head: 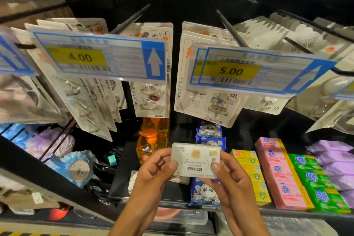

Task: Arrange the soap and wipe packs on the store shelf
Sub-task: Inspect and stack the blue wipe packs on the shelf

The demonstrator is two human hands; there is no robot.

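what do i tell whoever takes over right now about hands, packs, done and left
Left hand and right hand both pinch the white soap pack by its ends, above the shelf.
On the shelf: blue panda wipe packs, then yellow soap boxes, pink soap boxes and green soap boxes in rows to their right.
Done: those rows look lined up.
Left: set the held pack down, probably on the bare patch left of the panda packs.

dim black store shelving, metal peg hooks above carrying blue-and-yellow price tags
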